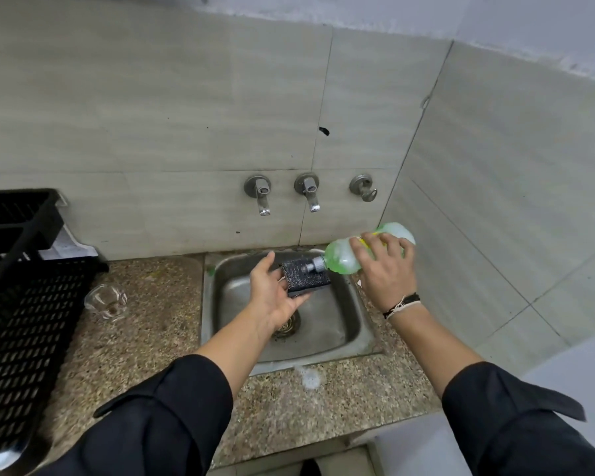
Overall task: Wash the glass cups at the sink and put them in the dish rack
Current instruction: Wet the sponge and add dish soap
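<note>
Dark sleeves [172, 420] nearest. Left hand [272, 297] over sink [354, 338], cradling black sponge [306, 278]. Right hand [385, 266] gripping tilted green soap bottle [344, 257], nozzle on sponge. Glass cup [106, 300] on counter [145, 321], left, beside black dish rack [24, 304].

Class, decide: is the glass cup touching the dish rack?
Apart. The head view shows bare counter between the glass cup and the dish rack.
</note>
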`<act>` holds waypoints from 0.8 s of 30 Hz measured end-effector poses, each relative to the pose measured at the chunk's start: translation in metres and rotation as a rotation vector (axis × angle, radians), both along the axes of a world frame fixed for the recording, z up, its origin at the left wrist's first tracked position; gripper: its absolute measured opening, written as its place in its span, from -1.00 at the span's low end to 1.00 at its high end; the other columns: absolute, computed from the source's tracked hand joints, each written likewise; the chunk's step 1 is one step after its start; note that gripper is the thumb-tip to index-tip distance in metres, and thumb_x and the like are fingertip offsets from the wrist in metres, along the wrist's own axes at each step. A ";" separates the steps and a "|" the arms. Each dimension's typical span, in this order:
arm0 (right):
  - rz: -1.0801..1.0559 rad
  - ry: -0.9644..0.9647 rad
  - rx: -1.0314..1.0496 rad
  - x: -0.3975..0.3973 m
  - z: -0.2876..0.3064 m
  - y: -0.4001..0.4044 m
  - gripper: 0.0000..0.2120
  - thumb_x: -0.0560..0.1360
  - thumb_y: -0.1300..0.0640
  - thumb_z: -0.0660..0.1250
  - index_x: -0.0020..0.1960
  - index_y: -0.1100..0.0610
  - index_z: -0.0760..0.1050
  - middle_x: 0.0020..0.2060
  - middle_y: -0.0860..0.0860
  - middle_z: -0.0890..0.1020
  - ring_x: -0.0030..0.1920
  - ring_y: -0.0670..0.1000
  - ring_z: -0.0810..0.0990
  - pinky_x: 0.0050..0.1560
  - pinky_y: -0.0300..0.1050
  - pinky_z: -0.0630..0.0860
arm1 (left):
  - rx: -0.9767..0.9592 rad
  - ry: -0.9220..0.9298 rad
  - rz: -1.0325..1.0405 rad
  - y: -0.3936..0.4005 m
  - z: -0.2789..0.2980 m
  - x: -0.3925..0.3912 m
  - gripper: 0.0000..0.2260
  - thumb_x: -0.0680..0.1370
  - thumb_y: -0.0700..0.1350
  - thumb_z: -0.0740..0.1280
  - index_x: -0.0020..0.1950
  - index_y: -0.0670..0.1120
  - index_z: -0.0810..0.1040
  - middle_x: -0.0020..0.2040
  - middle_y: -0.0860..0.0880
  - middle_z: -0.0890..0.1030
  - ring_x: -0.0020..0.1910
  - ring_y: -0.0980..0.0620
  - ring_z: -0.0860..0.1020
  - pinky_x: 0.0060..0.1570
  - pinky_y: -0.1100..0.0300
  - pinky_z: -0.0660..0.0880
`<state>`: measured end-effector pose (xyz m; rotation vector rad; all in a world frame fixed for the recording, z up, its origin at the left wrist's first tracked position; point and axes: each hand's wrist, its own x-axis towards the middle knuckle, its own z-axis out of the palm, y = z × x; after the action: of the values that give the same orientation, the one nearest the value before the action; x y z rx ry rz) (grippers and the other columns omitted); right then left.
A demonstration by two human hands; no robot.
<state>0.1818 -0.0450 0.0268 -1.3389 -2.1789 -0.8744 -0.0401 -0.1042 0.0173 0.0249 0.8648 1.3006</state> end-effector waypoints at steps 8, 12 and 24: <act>-0.013 -0.050 0.098 -0.008 0.011 -0.021 -0.62 0.49 0.25 0.26 0.27 0.02 0.54 0.20 0.06 0.61 0.18 0.19 0.54 0.18 0.12 0.34 | 0.015 -0.055 -0.040 -0.012 0.000 -0.002 -0.39 0.60 0.21 0.28 0.44 -0.23 0.44 0.32 -0.30 0.57 0.29 -0.34 0.56 0.37 -0.28 0.44; -0.022 -0.063 0.129 -0.005 0.015 -0.021 -0.62 0.51 0.25 0.22 0.28 0.02 0.55 0.20 0.07 0.61 0.19 0.18 0.53 0.19 0.13 0.34 | 0.020 -0.075 -0.031 -0.013 -0.001 0.000 -0.39 0.59 0.20 0.29 0.46 -0.23 0.42 0.32 -0.29 0.57 0.30 -0.33 0.55 0.41 -0.29 0.40; -0.014 -0.022 0.180 0.025 0.014 0.020 -0.59 0.46 0.26 0.26 0.26 -0.02 0.56 0.19 0.05 0.61 0.18 0.16 0.52 0.23 0.12 0.32 | 0.011 -0.040 -0.012 0.024 -0.007 0.028 -0.38 0.57 0.22 0.30 0.40 -0.24 0.48 0.29 -0.28 0.61 0.29 -0.32 0.56 0.43 -0.29 0.37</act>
<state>0.2071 -0.0253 0.0412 -1.2638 -2.0548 -1.0677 -0.0125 -0.0799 0.0106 0.0125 0.8226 1.2905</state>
